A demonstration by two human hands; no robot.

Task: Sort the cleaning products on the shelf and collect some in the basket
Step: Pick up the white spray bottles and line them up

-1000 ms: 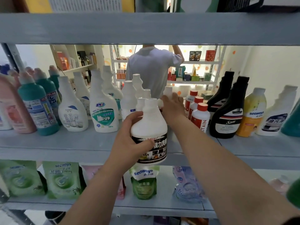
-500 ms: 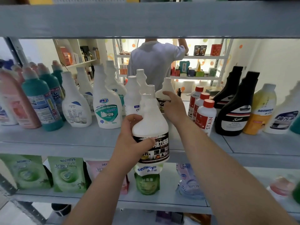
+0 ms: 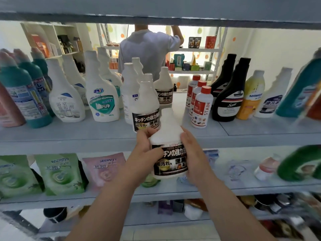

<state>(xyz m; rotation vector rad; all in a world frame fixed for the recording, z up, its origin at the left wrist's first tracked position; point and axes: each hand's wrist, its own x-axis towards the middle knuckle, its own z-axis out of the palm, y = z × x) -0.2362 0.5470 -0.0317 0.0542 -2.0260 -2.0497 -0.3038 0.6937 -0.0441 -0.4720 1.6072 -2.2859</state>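
Note:
I hold a white bottle with a black Japanese label [image 3: 171, 159] in both hands, in front of the middle shelf's edge [image 3: 69, 142]. My left hand [image 3: 147, 153] wraps its left side and my right hand [image 3: 192, 153] its right side. Two matching bottles stand on the shelf behind it, one near the front [image 3: 145, 108] and one further back [image 3: 164, 87]. No basket is in view.
White spray bottles [image 3: 102, 100] and teal bottles [image 3: 22, 94] fill the shelf's left. Red-capped STAIN bottles [image 3: 201, 108], black bottles [image 3: 229, 96] and a yellow one [image 3: 251, 96] stand to the right. Refill pouches [image 3: 59, 173] line the lower shelf. A person [image 3: 149, 51] stands beyond.
My right hand left the matching bottle at the back of the shelf and closed on the bottle held by my left hand. That bottle came down and toward me.

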